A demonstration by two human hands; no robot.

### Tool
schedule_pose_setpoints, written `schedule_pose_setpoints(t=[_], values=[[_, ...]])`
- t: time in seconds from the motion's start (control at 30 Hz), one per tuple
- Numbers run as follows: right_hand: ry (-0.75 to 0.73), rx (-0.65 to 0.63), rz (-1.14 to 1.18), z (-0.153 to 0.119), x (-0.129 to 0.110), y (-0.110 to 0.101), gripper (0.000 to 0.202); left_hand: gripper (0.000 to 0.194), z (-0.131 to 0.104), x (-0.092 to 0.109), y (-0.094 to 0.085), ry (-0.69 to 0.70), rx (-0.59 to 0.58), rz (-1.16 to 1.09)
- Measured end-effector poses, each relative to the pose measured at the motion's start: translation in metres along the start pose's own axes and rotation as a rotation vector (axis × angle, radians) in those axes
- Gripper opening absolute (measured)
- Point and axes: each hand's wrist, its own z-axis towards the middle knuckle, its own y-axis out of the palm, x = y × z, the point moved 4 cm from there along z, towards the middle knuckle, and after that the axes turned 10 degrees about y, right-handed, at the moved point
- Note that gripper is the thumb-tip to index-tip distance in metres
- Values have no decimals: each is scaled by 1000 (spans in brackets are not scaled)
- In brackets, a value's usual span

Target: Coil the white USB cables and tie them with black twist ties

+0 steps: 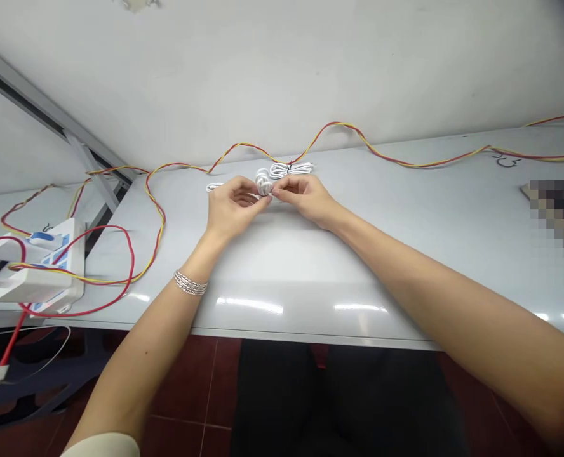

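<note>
Near the back of the table, my left hand (237,206) is closed around a coiled white cable (263,182), its thumb and fingers pinching the lower side of the bundle. My right hand (305,195) meets it from the other side, thumb and forefinger pressed together at the coil's right edge. What those right fingertips grip is too small to make out. Just behind lies a second white cable (291,169), bundled flat and bound at its middle with a black tie. A loop of white cable (214,187) shows left of my left hand, partly hidden by it.
Twisted red-yellow wire (244,145) runs along the wall behind. At left, a white power strip (75,266) holds plugs and a looping red cable (132,254). A black tie (505,162) lies at the back right. A blurred-out object (561,212) sits at the right edge.
</note>
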Motion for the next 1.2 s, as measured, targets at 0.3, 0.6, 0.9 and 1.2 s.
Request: schedule_pose_setpoints(t=[0.3, 0.6, 0.9, 1.2], values=[[-497, 250, -556, -17, -18, 10, 12, 24, -2, -4, 9, -405, -116, -365], [-629, 271, -836, -13, -23, 16, 26, 18, -3, -8, 9, -595, -218, -577], [-229, 210, -334, -11, -9, 8, 34, 42, -3, -6, 9, -373, -231, -515], [-66, -55, -43, -9, -7, 9, 35, 49, -3, -10, 14, -282, -143, -410]])
